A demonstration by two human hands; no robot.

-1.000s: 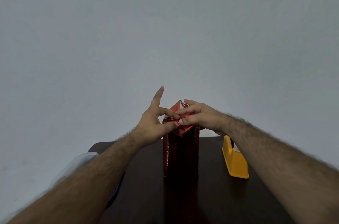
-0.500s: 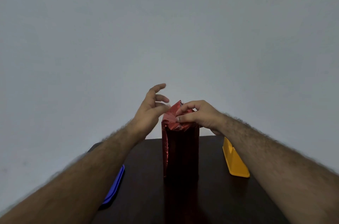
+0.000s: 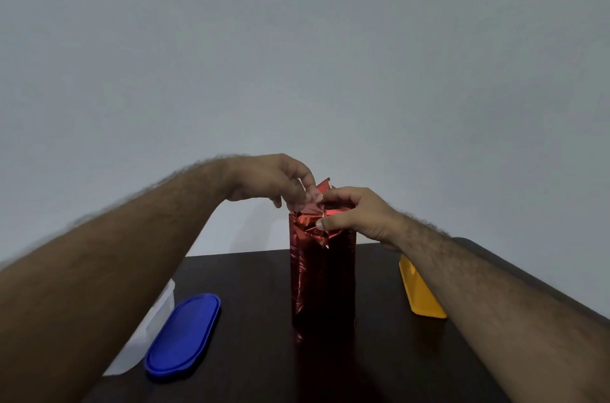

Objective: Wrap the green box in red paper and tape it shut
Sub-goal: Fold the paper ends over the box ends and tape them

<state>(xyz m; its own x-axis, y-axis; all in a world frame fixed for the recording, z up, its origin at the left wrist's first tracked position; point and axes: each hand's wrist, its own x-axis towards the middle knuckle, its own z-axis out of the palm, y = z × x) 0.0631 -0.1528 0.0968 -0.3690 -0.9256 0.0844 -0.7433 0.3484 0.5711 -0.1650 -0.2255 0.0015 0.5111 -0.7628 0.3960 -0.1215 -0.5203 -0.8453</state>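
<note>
Red foil paper (image 3: 321,274) was seen wrapped around an upright box standing mid-table (image 3: 264,353), its crumpled top flaps gathered. The flaps were pinched from above by the left hand (image 3: 277,179) with curled fingers. The top edge was gripped by the right hand (image 3: 359,216), thumb pressed to the near face. A blue lid (image 3: 183,335) lay toward the left edge, a yellow tape dispenser (image 3: 419,290) toward the right.
</note>
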